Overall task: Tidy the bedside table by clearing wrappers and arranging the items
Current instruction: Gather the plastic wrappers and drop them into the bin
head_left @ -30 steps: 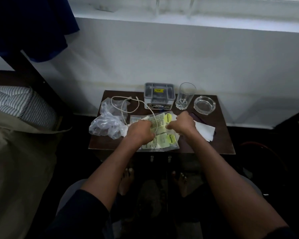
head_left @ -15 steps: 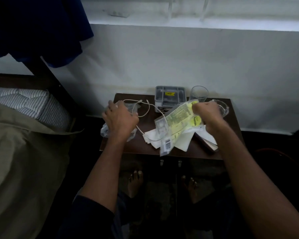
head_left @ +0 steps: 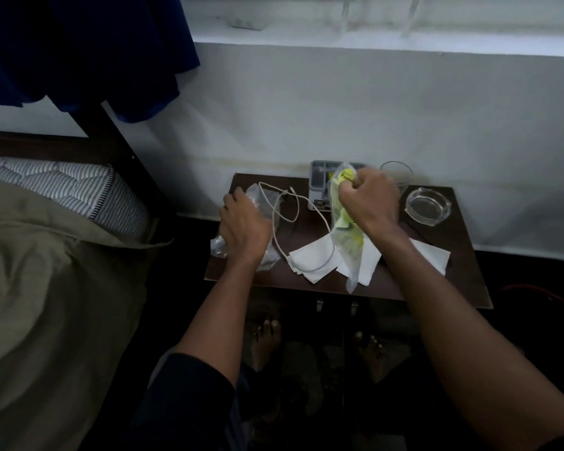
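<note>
1. Yellow-green wrapper (head_left: 347, 236) hangs lifted above the middle of the dark surface (head_left: 463, 281), bunched in the right hand (head_left: 368, 203), whose fingers are curled tight round its top.
2. The left hand (head_left: 245, 222) rests on a clear plastic bag (head_left: 258, 200) at the surface's left side; its fingers curl over the bag.
3. A white cable (head_left: 287, 219) loops between the hands, over white paper (head_left: 310, 258).
4. A grey box (head_left: 319, 180), a glass (head_left: 401, 174) and an ashtray (head_left: 427, 206) stand along the back.
</note>
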